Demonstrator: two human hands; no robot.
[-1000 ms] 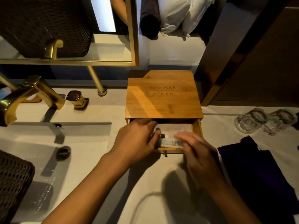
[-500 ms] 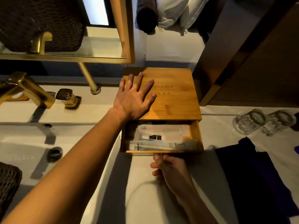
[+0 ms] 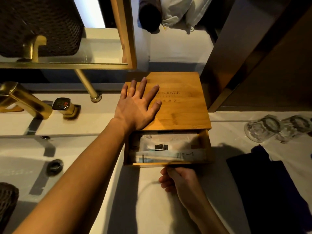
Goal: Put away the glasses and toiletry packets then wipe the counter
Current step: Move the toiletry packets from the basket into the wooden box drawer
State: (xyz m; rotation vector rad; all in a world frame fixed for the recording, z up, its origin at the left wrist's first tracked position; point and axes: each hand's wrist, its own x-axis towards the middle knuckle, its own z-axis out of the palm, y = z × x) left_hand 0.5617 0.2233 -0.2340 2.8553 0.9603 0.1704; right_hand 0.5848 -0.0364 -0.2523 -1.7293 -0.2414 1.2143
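Note:
A bamboo box (image 3: 182, 114) stands on the white counter (image 3: 152, 200), its drawer (image 3: 208, 146) pulled out toward me. White toiletry packets (image 3: 168, 147) lie inside the drawer. My left hand (image 3: 138, 105) rests flat on the box lid, fingers spread. My right hand (image 3: 179, 178) is curled at the drawer's front edge, gripping its small knob, which the fingers hide. Two clear glasses (image 3: 263, 128) lie on their sides on the counter at the right. A dark cloth (image 3: 270, 188) lies below them.
A gold faucet (image 3: 22, 100) and its handle (image 3: 65, 107) stand over the sink (image 3: 20, 169) at left. A gold-framed mirror (image 3: 125, 36) hangs above on a post. A woven basket (image 3: 6, 203) sits at the lower left. A wooden door frame rises at right.
Both hands left the packets in the drawer. My left hand moved up onto the lid and my right hand dropped to the drawer's knob; the drawer stands further out.

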